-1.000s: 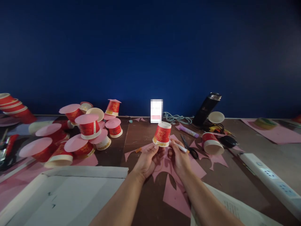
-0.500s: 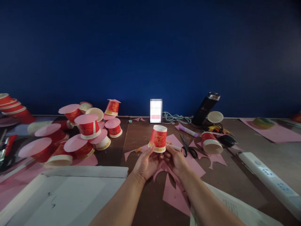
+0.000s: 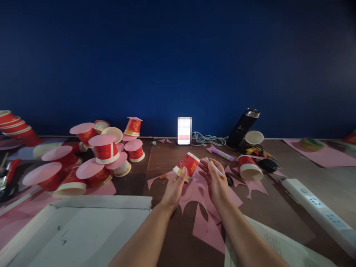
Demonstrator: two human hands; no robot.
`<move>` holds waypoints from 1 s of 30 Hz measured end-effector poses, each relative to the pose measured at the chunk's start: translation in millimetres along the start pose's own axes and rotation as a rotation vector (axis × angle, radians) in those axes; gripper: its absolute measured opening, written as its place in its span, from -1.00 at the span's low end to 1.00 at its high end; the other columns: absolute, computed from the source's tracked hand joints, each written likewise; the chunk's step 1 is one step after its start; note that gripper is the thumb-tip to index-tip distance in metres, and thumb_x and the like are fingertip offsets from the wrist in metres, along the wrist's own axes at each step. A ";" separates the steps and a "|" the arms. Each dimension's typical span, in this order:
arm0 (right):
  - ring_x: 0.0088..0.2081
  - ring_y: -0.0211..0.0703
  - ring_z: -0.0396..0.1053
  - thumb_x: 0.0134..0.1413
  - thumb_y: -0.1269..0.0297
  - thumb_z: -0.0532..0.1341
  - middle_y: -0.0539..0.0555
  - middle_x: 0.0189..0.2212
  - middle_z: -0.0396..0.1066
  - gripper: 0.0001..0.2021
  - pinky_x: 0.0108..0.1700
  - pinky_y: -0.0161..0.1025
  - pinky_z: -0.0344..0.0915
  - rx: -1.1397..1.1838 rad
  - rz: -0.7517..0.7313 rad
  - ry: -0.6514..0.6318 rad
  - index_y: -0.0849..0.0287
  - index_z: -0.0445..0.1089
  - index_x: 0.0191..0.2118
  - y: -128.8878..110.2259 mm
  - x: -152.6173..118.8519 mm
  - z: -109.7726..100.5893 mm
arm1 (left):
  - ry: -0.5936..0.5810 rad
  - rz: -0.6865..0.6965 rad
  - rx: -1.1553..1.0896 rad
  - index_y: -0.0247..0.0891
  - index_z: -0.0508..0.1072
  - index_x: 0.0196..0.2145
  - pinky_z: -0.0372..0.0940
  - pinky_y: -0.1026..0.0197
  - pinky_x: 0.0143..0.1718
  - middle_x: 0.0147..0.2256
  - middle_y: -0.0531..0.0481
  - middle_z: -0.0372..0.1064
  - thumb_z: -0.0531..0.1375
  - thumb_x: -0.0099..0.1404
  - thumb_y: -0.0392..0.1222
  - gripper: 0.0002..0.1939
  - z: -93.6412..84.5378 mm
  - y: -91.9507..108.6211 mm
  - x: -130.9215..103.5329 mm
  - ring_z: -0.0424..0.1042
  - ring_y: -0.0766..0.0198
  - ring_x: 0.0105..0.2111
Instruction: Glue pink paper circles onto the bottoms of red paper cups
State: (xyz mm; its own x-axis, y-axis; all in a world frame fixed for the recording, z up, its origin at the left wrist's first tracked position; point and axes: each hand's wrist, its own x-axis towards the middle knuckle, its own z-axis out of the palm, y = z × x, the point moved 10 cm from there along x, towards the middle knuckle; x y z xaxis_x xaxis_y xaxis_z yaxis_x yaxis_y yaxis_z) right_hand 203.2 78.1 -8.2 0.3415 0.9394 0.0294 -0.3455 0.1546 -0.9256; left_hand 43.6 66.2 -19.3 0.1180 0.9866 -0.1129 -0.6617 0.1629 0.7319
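Observation:
A red paper cup with gold print (image 3: 189, 165) is tilted to the right in my left hand (image 3: 174, 187), its thumb lying across the cup's side. Just right of the cup, my right hand (image 3: 216, 181) holds a slim white pen (image 3: 215, 167) between thumb and fingers, apart from the cup. Cut pink paper (image 3: 204, 226) lies on the brown table under and between my hands. Scissors, mostly hidden behind my right hand, show a black handle loop (image 3: 229, 180).
Several red cups with pink discs (image 3: 102, 148) crowd the left. A white box lid (image 3: 69, 233) lies front left. At the back stand a lit phone (image 3: 184, 131) and a leaning black flask (image 3: 243, 128). A fallen cup (image 3: 250, 168) and a power strip (image 3: 319, 209) lie right.
The cup has tipped over to the right in my left hand. My right hand has come away from the cup, moving right and turning the pen it holds.

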 end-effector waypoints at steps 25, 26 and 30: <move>-0.04 -0.11 0.45 -0.02 0.17 0.33 0.06 -0.13 0.50 -0.62 0.03 -0.10 0.38 -0.061 -0.103 -0.136 0.04 0.30 -0.06 0.6 -6.0 20.9 | 0.085 -0.224 -0.426 -0.32 0.51 -0.21 0.34 0.20 -0.10 -0.25 -0.08 0.53 0.29 0.17 -0.14 -0.74 6.2 -30.0 -4.9 0.49 0.23 -0.27; -0.03 -0.10 0.44 -0.02 0.17 0.33 0.06 -0.13 0.50 -0.62 0.05 -0.09 0.37 -0.087 -0.112 -0.142 0.04 0.30 -0.06 -0.1 -6.8 22.1 | 0.078 -0.236 -0.418 -0.32 0.51 -0.20 0.35 0.19 -0.12 -0.25 -0.09 0.53 0.28 0.18 -0.12 -0.73 6.7 -30.6 -5.1 0.50 0.23 -0.27; -0.03 -0.10 0.43 -0.01 0.16 0.33 0.08 -0.13 0.49 -0.60 0.08 -0.04 0.34 -0.149 -0.140 -0.155 0.06 0.28 -0.04 -3.4 -9.5 26.0 | 0.083 -0.247 -0.401 -0.31 0.51 -0.23 0.35 0.19 -0.14 -0.27 -0.07 0.53 0.29 0.17 -0.11 -0.75 4.3 -31.0 -4.0 0.50 0.24 -0.30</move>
State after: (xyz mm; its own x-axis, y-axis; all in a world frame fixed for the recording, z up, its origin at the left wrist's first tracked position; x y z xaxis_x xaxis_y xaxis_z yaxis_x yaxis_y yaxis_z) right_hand 178.5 76.6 4.4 0.2347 0.9496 0.2080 -0.1681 0.2504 -0.9534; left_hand 66.8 57.1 -38.6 0.2593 0.9126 -0.3159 -0.8568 0.3684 0.3609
